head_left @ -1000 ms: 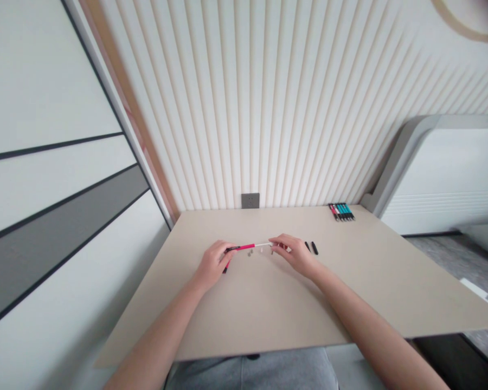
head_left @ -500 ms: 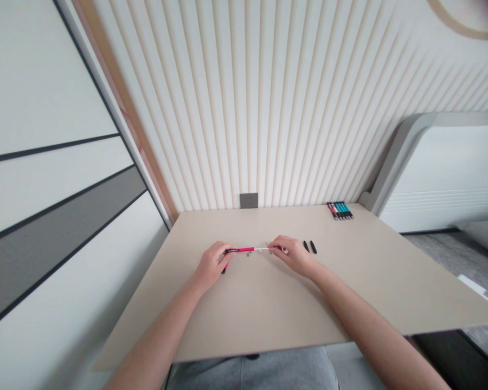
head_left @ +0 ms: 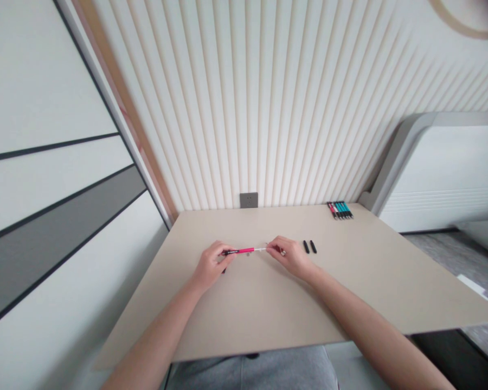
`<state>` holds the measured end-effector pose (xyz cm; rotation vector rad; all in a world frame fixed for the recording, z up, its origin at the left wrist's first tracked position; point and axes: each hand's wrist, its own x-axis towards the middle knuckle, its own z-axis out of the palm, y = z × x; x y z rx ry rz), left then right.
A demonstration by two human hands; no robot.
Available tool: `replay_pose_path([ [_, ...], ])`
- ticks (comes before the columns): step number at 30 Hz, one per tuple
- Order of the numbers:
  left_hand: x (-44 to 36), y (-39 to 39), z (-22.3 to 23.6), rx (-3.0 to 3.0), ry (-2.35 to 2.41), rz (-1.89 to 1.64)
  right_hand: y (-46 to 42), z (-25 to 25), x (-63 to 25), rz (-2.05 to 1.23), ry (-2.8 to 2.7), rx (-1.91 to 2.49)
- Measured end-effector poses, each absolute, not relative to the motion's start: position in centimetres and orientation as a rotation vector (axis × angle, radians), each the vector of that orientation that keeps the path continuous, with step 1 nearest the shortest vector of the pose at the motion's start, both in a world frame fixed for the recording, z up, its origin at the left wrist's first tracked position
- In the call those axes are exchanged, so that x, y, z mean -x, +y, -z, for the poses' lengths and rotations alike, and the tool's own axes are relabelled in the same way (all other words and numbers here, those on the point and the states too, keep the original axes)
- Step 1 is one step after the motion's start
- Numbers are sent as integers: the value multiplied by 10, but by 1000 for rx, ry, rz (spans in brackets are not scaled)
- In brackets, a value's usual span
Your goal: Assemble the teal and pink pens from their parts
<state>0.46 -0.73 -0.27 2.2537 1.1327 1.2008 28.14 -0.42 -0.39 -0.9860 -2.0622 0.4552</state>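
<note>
My left hand (head_left: pixel 210 265) is closed around the black end of a pink-and-black pen barrel (head_left: pixel 246 250), held level above the table. From the barrel's open right end sticks a thin white pen refill (head_left: pixel 261 249), pinched by the fingertips of my right hand (head_left: pixel 289 254). Beneath my left hand the dark end of another piece (head_left: pixel 224 270) peeks out; the rest of it is covered. Small metallic bits (head_left: pixel 249 253) lie just under the barrel, too small to make out. Something small and pale shows by my right fingers.
Two black pen grips or caps (head_left: pixel 309 247) lie right of my right hand. A row of several pens (head_left: pixel 340 210), pink, white and teal, lies at the back right of the beige table (head_left: pixel 260 309). A grey socket (head_left: pixel 249 200) sits on the ribbed wall behind.
My right hand has shifted slightly left, and less of the white refill shows outside the barrel. The pink part of the piece beneath my left hand is now covered.
</note>
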Motion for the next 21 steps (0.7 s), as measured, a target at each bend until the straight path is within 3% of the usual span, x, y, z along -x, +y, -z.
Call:
replay_pose_path([
  [15, -3, -6, 6, -2171, 1187, -1142, -7, 3, -284, -333, -2129, 911],
  [21, -7, -8, 9, -1805, 1219, -1039, -7, 2, -285, -290, -2114, 890],
])
